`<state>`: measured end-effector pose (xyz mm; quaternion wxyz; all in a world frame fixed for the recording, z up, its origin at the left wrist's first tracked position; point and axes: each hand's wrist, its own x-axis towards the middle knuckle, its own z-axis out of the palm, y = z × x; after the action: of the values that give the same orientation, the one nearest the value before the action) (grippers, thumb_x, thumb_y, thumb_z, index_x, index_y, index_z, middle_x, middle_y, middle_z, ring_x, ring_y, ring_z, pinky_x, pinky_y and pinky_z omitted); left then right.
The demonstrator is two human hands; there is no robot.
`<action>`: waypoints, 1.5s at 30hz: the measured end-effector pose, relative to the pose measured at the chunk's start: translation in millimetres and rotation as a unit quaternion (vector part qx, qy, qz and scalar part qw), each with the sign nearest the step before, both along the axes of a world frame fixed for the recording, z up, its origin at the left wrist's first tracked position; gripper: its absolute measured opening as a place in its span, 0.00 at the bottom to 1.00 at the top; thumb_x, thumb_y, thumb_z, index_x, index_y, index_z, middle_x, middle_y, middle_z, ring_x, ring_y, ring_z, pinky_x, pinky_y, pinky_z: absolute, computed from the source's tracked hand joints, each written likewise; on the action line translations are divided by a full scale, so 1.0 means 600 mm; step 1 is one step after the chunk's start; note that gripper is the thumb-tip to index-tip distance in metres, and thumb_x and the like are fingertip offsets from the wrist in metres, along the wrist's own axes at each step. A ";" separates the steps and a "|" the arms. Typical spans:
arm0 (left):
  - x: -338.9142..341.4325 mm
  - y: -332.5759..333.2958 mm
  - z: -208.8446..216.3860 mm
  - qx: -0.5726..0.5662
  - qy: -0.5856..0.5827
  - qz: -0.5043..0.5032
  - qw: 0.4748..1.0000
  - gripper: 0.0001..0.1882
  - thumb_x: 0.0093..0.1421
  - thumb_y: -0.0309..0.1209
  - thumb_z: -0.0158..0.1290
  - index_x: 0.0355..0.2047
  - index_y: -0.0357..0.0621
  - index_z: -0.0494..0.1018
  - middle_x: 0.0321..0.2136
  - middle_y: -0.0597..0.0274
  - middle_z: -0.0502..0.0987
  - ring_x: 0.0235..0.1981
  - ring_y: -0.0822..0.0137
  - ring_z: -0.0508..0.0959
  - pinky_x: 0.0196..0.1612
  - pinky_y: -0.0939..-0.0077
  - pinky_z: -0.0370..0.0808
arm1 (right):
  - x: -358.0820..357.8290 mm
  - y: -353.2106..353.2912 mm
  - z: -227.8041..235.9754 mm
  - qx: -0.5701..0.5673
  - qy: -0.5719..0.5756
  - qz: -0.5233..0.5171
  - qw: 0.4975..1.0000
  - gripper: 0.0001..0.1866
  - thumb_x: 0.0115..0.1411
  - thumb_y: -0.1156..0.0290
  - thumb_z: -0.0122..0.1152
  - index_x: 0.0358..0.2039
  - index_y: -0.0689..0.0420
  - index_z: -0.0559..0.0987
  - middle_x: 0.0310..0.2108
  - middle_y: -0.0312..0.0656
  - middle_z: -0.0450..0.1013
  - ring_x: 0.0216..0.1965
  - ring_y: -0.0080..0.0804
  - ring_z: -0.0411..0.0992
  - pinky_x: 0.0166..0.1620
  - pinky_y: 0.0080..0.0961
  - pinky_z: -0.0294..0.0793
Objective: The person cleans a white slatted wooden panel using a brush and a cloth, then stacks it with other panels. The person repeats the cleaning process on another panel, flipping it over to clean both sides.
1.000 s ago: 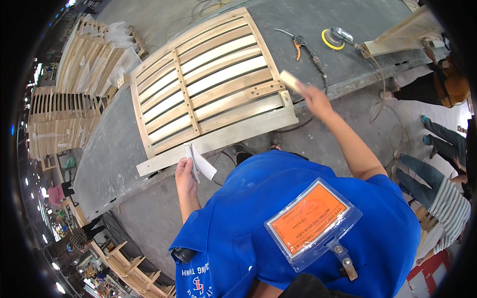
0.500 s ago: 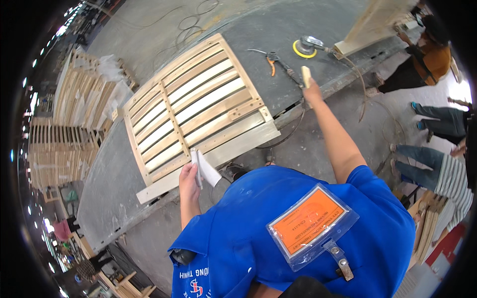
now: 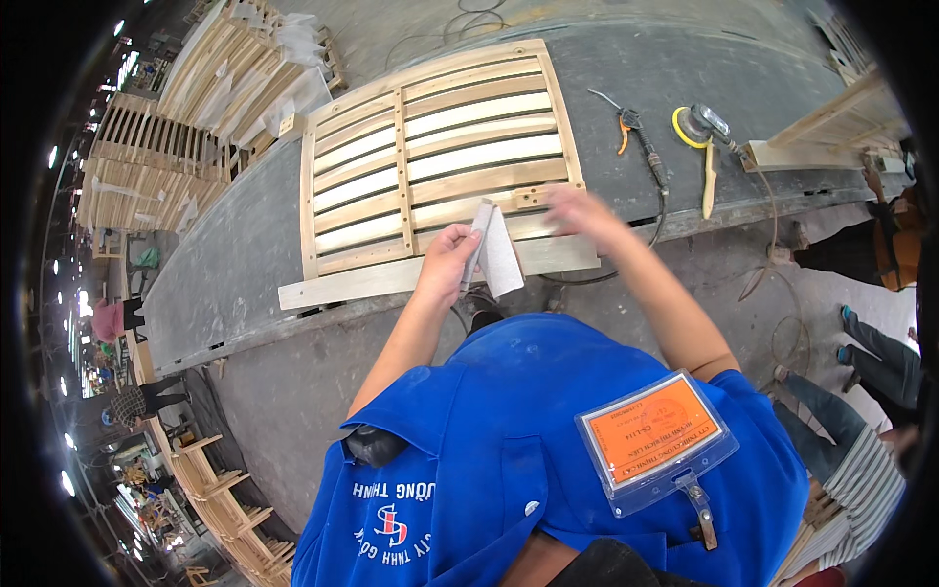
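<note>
Left hand at the near edge of the grey worktop, fingers clamped on a folded sandpaper sheet, thumb on one side and the rest behind. Sheet held upright just above the near rail of the slatted wooden panel, apparently not pressed flat to it. Right hand blurred over the panel's near right corner, just beside a small wooden block on the slats; cannot tell whether those fingers are apart or closed on anything.

Likely trouble from here: panel lying close to the near edge of the worktop, so a hard push toward the body could probably slide it off. Bare skin against raw slat edges, so a splinter seems possible. Loose folded sheet liable to slip or crease under sideways pressure. Black hose running just right of the panel toward the yellow-padded sander and orange-handled pliers; a sweep of the right arm could snag it and drag the tools.

Containers: only one in view, a clear plastic badge sleeve clipped to the blue shirt, holding an orange card. No bin, box or tray on the worktop. Stacks of similar slatted panels at the far left, loose rather than crated.
</note>
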<state>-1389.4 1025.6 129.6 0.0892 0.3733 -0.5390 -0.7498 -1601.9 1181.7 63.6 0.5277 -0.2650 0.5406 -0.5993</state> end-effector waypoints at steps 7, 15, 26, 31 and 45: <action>-0.012 0.020 -0.014 0.016 -0.057 0.006 0.998 0.07 0.63 0.34 0.45 0.36 0.45 0.66 0.28 0.64 0.73 0.27 0.75 0.72 0.26 0.81 0.68 | 0.117 -0.051 0.063 0.078 -0.203 0.007 0.976 0.21 0.61 0.69 0.41 0.53 0.63 0.63 0.43 0.49 0.71 0.42 0.40 0.72 0.44 0.34 0.73; 0.012 0.010 -0.008 0.007 -0.038 0.014 0.999 0.07 0.63 0.33 0.44 0.38 0.43 0.63 0.19 0.67 0.69 0.18 0.76 0.67 0.22 0.85 0.63 | 0.061 -0.045 0.063 0.020 0.008 -0.069 0.997 0.20 0.60 0.70 0.42 0.52 0.64 0.65 0.46 0.50 0.70 0.46 0.40 0.70 0.49 0.32 0.68; 0.037 -0.062 -0.013 -0.010 -0.036 -0.114 0.993 0.08 0.63 0.31 0.42 0.32 0.40 0.67 0.17 0.70 0.66 0.15 0.79 0.62 0.19 0.85 0.59 | 0.095 -0.145 0.096 -0.006 0.303 0.150 0.941 0.20 0.57 0.72 0.43 0.50 0.59 0.70 0.45 0.50 0.71 0.46 0.42 0.68 0.50 0.31 0.65; 0.096 -0.163 -0.055 0.060 0.004 -0.086 0.994 0.07 0.63 0.30 0.42 0.32 0.41 0.67 0.17 0.70 0.65 0.17 0.79 0.63 0.19 0.85 0.59 | 0.106 -0.176 0.080 0.159 0.149 0.048 0.975 0.19 0.60 0.67 0.45 0.50 0.62 0.68 0.41 0.49 0.72 0.40 0.38 0.72 0.45 0.30 0.70; 0.377 -0.789 -0.291 -0.103 -0.189 0.257 0.942 0.11 0.57 0.32 0.46 0.32 0.36 0.70 0.18 0.66 0.67 0.19 0.73 0.67 0.19 0.75 0.64 | -0.043 -0.159 -0.015 0.194 -0.087 -0.425 0.880 0.21 0.60 0.62 0.51 0.46 0.66 0.69 0.40 0.46 0.73 0.39 0.36 0.74 0.42 0.31 0.74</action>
<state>-1163.2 552.2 -45.0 0.2136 0.6228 -0.5059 -0.5573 -1627.6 1086.3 54.9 0.3080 0.1510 0.6583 -0.6700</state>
